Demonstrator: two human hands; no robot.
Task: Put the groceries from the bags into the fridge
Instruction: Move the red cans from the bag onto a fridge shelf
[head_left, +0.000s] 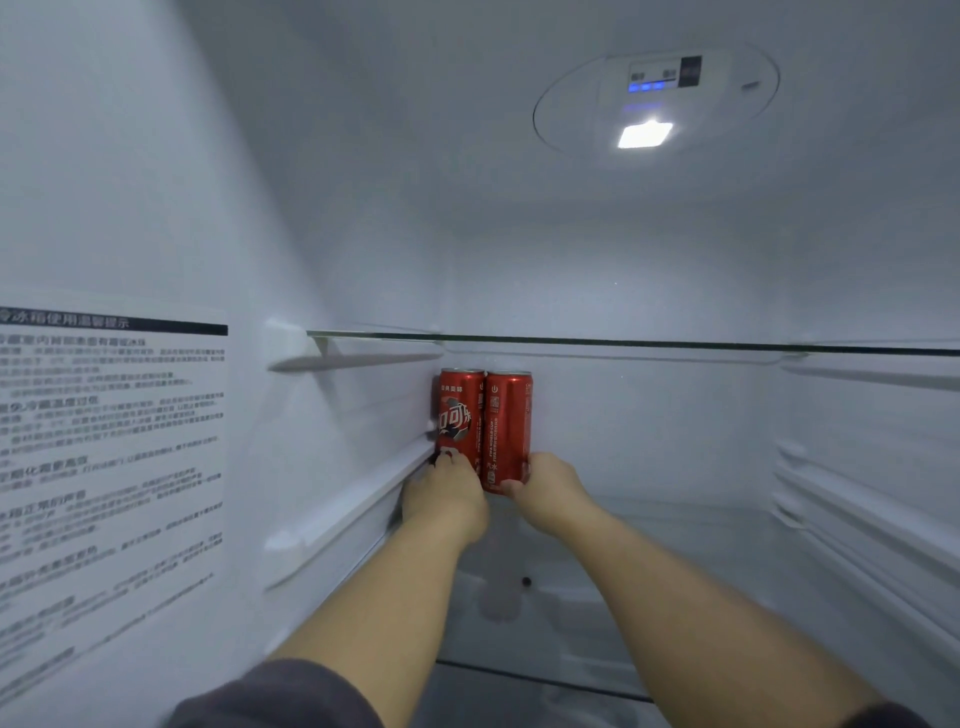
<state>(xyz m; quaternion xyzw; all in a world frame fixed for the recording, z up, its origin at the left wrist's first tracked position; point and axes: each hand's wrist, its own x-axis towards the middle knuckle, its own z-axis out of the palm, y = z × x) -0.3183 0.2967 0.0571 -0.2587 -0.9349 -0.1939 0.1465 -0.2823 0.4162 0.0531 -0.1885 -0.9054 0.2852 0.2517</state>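
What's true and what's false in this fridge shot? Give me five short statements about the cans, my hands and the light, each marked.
1. The left can and the right can stand upright, side by side, below the glass shelf. True.
2. The left hand holds the left can near its base. True.
3. The right hand touches nothing. False: it holds the right can low down.
4. The fridge light is off. False: it is lit.
5. Both cans are blue. False: they are red.

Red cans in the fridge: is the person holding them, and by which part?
Yes, one each. The left hand grips the left can at its lower end; the right hand grips the right can at its lower end.
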